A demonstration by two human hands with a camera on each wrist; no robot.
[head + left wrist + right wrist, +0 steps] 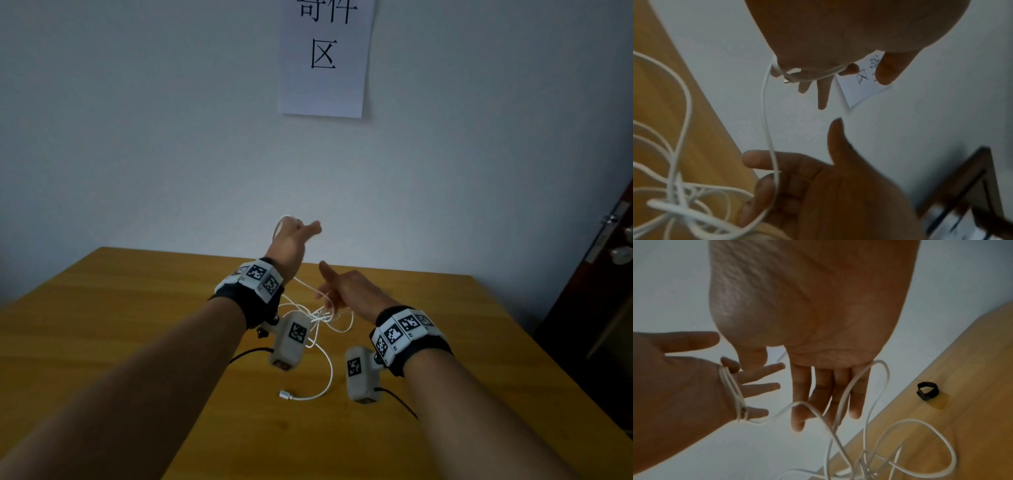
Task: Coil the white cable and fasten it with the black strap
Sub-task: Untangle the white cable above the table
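My left hand (294,236) is raised above the table with its fingers straight and spread. Turns of the white cable (731,389) are wound round it at the base of the fingers. From there the cable (766,113) runs down across the straight fingers of my right hand (339,291), which is lower and to the right. The rest lies in a loose tangle (322,318) on the wooden table (137,325), with one plug end (285,394) near the front. The black strap (927,391) lies as a small loop on the table, seen only in the right wrist view.
A white sheet of paper (323,58) with black characters hangs on the wall behind the table. A dark door (609,274) with a metal handle stands at the right. Thin black leads run from the wrist cameras (291,342) over the table.
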